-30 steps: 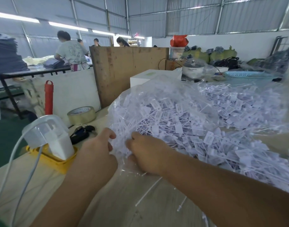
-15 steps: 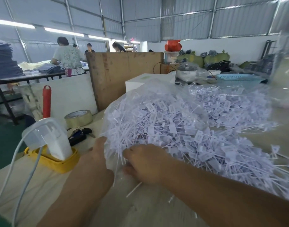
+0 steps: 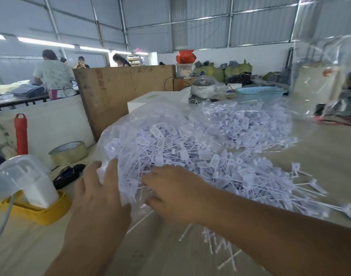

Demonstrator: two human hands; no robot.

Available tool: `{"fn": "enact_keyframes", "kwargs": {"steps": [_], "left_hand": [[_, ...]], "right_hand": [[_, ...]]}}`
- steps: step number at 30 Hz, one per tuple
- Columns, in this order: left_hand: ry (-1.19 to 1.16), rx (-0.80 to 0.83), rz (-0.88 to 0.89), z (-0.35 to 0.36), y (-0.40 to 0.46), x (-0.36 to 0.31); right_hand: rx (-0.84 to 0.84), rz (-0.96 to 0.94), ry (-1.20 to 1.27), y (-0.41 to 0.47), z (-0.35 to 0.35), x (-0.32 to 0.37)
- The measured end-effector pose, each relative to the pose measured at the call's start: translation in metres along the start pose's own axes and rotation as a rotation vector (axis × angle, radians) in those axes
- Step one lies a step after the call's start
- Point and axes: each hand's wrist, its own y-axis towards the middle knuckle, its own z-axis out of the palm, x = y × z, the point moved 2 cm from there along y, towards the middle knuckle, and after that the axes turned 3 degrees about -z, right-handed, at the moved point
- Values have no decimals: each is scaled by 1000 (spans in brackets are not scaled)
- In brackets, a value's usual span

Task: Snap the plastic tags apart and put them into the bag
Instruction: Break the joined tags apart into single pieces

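A clear plastic bag full of white plastic tags lies on the wooden table in front of me. More tags spill out of it to the right. My left hand lies flat against the bag's near left side, fingers straight. My right hand reaches into the bag's near edge with its fingers curled among the tags; what they hold is hidden. A second bag of tags sits behind. Loose tag stems lie on the table below my right arm.
A white device on a yellow base stands at the left, with a tape roll and black scissors behind it. A red post, brown board and blue basket stand farther back. People work in the background.
My left hand has spread from a curled hold to lying flat against the bag. My right hand has pushed further forward among the tags. The camera has tilted slightly.
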Motion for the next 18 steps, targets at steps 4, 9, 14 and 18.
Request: {"fn": "enact_keyframes", "kwargs": {"steps": [4,9,14,18], "left_hand": [[60,41,114,-3,-4,-34],[-120,234,184,-2,-1,-83],[-328,404,411,-8,-19,-161],[-259,381,594,12,-32,-231]], "right_hand": [[71,97,106,-56,-32,-18],[9,281,118,-127,-71,-43],[-191,627,196,-193,-97,-78],[-95,898,72,-236,-97,-112]]}}
